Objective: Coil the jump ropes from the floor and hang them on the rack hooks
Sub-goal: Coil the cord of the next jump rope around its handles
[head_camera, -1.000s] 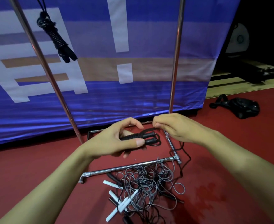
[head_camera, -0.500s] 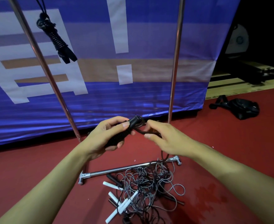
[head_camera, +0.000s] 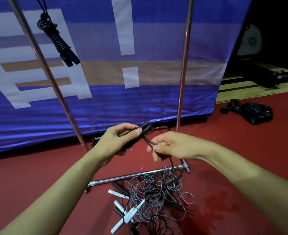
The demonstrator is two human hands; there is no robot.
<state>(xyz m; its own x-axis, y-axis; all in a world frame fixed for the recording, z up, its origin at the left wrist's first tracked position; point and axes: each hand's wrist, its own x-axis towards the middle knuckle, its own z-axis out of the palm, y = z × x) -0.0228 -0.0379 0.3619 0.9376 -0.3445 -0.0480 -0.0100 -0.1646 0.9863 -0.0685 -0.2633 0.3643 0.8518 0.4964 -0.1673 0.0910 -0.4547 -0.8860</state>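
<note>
Left fingers (head_camera: 138, 132) clamp handles (head_camera: 144, 129); right pinch cord (head_camera: 149, 142).

Right hand (head_camera: 172, 146) now lower, apart from black handles (head_camera: 144, 130).

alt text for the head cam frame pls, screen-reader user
A person's left hand grips the two black handles of a jump rope while the right hand pinches its black cord, above a tangled pile of ropes on the red floor. One coiled black rope hangs at upper left of the metal rack, before a blue banner.
</note>
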